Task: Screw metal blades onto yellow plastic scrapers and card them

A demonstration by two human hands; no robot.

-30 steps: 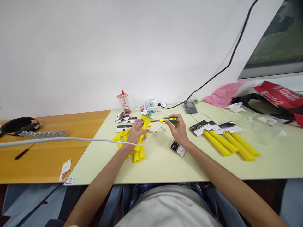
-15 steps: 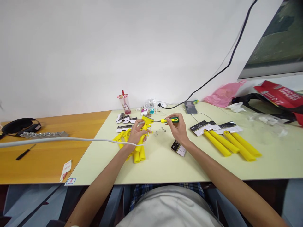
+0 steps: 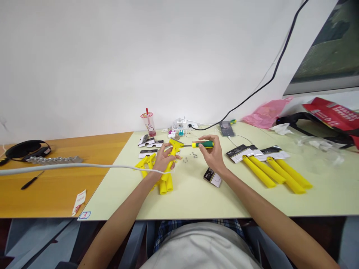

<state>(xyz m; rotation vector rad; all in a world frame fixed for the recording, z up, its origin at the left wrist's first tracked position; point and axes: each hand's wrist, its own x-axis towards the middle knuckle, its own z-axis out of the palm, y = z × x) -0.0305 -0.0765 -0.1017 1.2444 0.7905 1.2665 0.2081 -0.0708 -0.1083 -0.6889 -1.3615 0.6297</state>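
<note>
My left hand (image 3: 163, 159) is closed around a yellow scraper (image 3: 174, 148), its wide head tilted up. In my right hand (image 3: 213, 154) is a screwdriver (image 3: 205, 144) with a green and yellow handle. The screwdriver's shaft points left and its tip meets the scraper's head; the screw itself is too small to make out. Below my left hand lie more yellow scraper parts (image 3: 144, 164) and yellow tube handles (image 3: 166, 186). Several small screws (image 3: 193, 154) are scattered on the table between my hands.
Yellow tubes (image 3: 286, 179) and black-and-white packets (image 3: 240, 152) lie to the right. One packet (image 3: 213, 177) is near my right wrist. A cup with a straw (image 3: 148, 124), a power strip (image 3: 179, 124) and a phone (image 3: 226, 128) stand farther back. A white cable (image 3: 106, 165) crosses the left side.
The fingers of my right hand have shifted on the screwdriver's handle, and more of its green part shows. The whole view has moved slightly; the scraper stays in my left hand.
</note>
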